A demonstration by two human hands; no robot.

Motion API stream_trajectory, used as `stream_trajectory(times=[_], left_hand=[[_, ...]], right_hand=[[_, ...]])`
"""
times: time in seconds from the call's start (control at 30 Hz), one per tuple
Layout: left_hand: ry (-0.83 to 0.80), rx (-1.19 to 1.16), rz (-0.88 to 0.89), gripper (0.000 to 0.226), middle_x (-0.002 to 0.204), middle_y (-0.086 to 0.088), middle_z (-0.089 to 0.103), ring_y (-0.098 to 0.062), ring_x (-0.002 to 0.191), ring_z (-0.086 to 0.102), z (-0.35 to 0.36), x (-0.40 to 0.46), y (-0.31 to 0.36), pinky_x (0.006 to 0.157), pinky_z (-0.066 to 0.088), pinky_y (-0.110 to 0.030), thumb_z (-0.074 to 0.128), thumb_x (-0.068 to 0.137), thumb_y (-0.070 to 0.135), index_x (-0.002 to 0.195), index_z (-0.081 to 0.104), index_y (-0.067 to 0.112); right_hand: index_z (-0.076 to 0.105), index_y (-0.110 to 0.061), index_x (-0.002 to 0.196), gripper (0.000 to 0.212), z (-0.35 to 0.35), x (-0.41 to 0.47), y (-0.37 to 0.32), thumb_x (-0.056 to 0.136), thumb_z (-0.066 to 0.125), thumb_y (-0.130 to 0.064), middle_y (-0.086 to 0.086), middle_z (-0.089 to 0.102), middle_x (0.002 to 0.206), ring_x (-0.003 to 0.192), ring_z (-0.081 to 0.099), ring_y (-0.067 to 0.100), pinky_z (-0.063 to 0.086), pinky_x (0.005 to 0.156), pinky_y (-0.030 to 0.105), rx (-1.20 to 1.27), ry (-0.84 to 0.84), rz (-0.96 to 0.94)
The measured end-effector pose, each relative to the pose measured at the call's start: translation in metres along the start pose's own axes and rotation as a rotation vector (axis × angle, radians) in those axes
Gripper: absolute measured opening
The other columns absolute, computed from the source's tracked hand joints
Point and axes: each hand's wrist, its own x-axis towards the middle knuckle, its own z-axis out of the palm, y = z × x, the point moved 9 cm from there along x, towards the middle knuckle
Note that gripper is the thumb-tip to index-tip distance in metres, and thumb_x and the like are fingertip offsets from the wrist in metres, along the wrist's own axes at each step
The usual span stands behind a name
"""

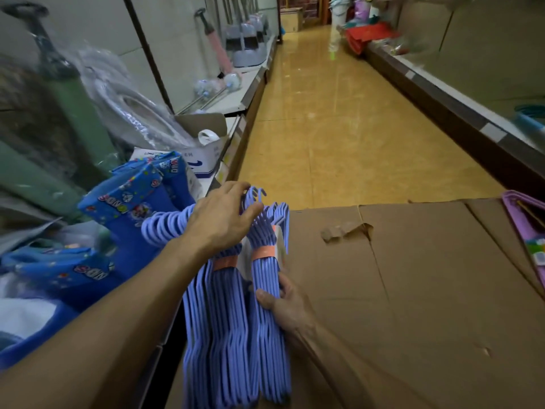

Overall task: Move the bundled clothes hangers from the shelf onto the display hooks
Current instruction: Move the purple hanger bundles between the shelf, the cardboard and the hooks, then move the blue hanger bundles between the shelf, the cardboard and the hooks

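Bundles of lilac-blue plastic clothes hangers with orange bands [236, 305] at lower centre, off shelf, against brown cardboard box [413, 276]. Left hand [224, 222] lay flat-fingered across hooks; right hand [283, 302] gripped bundle. No display hooks seen; hanging remained.

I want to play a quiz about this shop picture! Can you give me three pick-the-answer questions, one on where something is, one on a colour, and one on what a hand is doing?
1. Where is the big flattened cardboard?
A. Right of the hangers
B. On the left shelf
C. Hanging on the wall

2. What colour are the bands around the hanger bundles?
A. Green
B. Orange
C. Black

3. What is the right hand doing?
A. Hanging loose
B. Pointing at the floor
C. Gripping a bundle

Answers: 1 A, it lies beside the bundles. 2 B, both bands look orange. 3 C, its fingers curl round the hangers; the left hand rests on the hook ends.
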Motion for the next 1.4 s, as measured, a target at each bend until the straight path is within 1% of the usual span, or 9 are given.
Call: stream_trajectory(times=[0.1,0.3,0.6,0.77,0.83,0.97,1.17,1.23,1.4], left_hand=[[-0.006,0.078,0.020,0.059,0.148,0.000,0.047,-0.024,0.132,0.045,0.005,-0.002,-0.009,0.105,0.034,-0.043,0.045,0.098,0.053,0.149,0.037,0.023],[0.026,0.126,0.011,0.049,0.129,-0.003,0.059,-0.026,0.118,0.053,0.009,-0.001,-0.013,0.097,0.039,-0.044,0.043,0.098,0.053,0.138,0.045,0.025],[0.050,0.048,-0.063,0.046,0.134,-0.005,0.053,-0.025,0.119,0.052,0.002,0.003,-0.004,0.100,0.038,-0.043,0.046,0.098,0.051,0.130,0.055,0.020],[0.135,-0.200,-0.042,0.041,0.128,-0.010,0.058,-0.021,0.104,0.059,-0.019,0.017,0.010,0.091,0.044,-0.034,0.054,0.097,0.041,0.128,0.058,0.014],[0.169,-0.248,-0.014,0.036,0.122,-0.010,0.063,-0.024,0.109,0.060,-0.028,0.027,0.025,0.091,0.044,-0.033,0.056,0.097,0.036,0.123,0.063,0.012],[0.186,-0.496,0.019,0.025,0.110,-0.002,0.068,-0.021,0.103,0.063,-0.037,0.042,0.076,0.088,0.052,-0.037,0.059,0.097,0.029,0.116,0.066,0.015],[0.126,-0.730,0.096,0.020,0.106,0.010,0.065,-0.011,0.097,0.063,-0.024,0.053,0.176,0.070,0.045,-0.025,0.059,0.097,0.031,0.115,0.066,0.025],[0.098,-0.782,0.106,0.020,0.108,0.011,0.065,-0.008,0.099,0.063,-0.017,0.053,0.205,0.074,0.050,-0.025,0.059,0.097,0.032,0.115,0.066,0.028],[0.021,-0.923,0.135,0.013,0.107,0.011,0.067,-0.010,0.099,0.065,0.001,0.048,0.273,0.091,0.055,-0.042,0.060,0.097,0.030,0.108,0.066,0.033]], right_hand=[[0.061,-0.021,0.127,0.055,0.008,0.002,0.009,0.076,0.072,-0.038,0.007,0.067,0.121,0.110,0.065,0.032,0.055,0.094,0.052,-0.109,-0.002,0.024],[0.060,-0.025,0.120,0.029,0.008,0.013,0.018,0.094,0.068,-0.018,0.006,0.068,0.119,0.108,0.066,0.028,0.056,0.094,0.050,-0.130,-0.023,0.080],[0.057,-0.016,0.127,0.044,0.001,0.009,-0.013,0.092,0.067,-0.041,0.002,0.064,0.121,0.115,0.061,0.025,0.052,0.100,0.045,-0.647,-0.259,0.096],[0.063,-0.008,0.117,0.041,-0.045,0.002,-0.072,0.096,0.060,-0.043,0.008,0.066,0.101,0.089,0.062,0.020,0.049,0.077,0.031,-1.001,-0.252,0.022],[0.061,-0.009,0.120,0.045,-0.065,-0.008,-0.097,0.096,0.058,-0.047,0.008,0.066,0.104,0.089,0.061,0.019,0.049,0.079,0.030,-1.117,-0.252,0.014],[0.060,-0.008,0.126,0.047,-0.101,-0.037,-0.156,0.098,0.054,-0.046,0.012,0.061,0.127,0.113,0.060,0.025,0.049,0.096,0.037,-1.343,-0.242,-0.059],[0.055,-0.012,0.130,0.040,-0.166,-0.083,-0.204,0.101,0.052,-0.040,0.007,0.065,0.124,0.099,0.060,0.021,0.046,0.080,0.030,-1.452,-0.212,0.012],[0.055,-0.014,0.129,0.038,-0.189,-0.098,-0.214,0.101,0.052,-0.039,0.006,0.066,0.121,0.095,0.059,0.019,0.047,0.078,0.030,-1.480,-0.191,0.031],[0.056,-0.017,0.130,0.037,-0.253,-0.137,-0.217,0.101,0.053,-0.038,0.003,0.066,0.118,0.100,0.062,0.018,0.051,0.087,0.033,-1.373,-0.079,0.047]])
